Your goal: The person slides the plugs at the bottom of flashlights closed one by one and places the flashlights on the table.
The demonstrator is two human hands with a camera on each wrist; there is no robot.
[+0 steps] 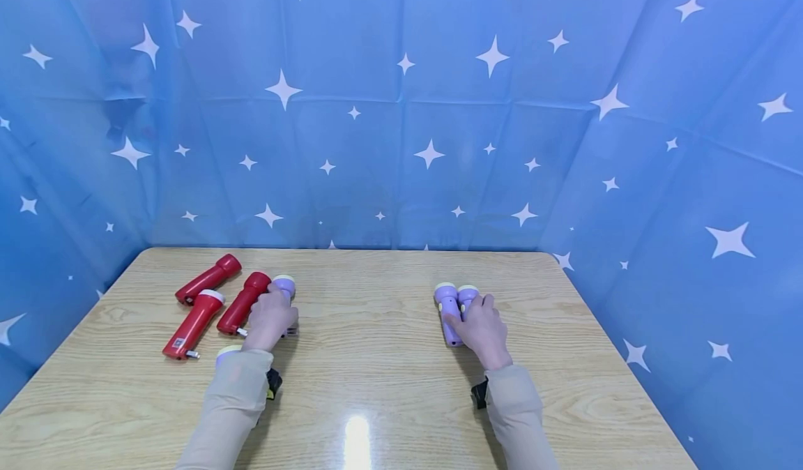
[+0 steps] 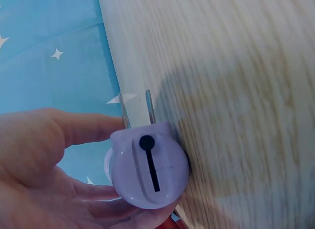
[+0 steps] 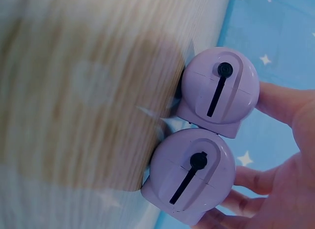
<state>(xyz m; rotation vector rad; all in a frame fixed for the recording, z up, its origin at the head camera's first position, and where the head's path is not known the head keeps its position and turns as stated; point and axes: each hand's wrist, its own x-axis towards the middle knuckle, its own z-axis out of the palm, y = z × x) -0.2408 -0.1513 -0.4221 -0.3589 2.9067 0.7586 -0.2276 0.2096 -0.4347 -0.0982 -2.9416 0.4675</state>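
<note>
My left hand (image 1: 271, 316) grips a purple flashlight (image 2: 170, 177) around its body, thumb on one side and fingers on the other. Two flat metal prongs (image 2: 149, 107) stick out of its side, and its pale lens end points toward the curtain. On the right, two more purple flashlights lie side by side on the wooden table, a left one (image 1: 446, 296) and a right one (image 1: 467, 293). My right hand (image 1: 487, 330) holds them from above, its thumb at the left one and its fingers around the outer side of the right one.
Three red flashlights lie at the table's left: one far back (image 1: 210, 279), one nearer (image 1: 196, 323) and one (image 1: 241, 307) beside my left hand. Another purple flashlight (image 1: 228, 352) shows partly from behind the left sleeve. A blue starred curtain (image 1: 401, 135) hangs behind the table.
</note>
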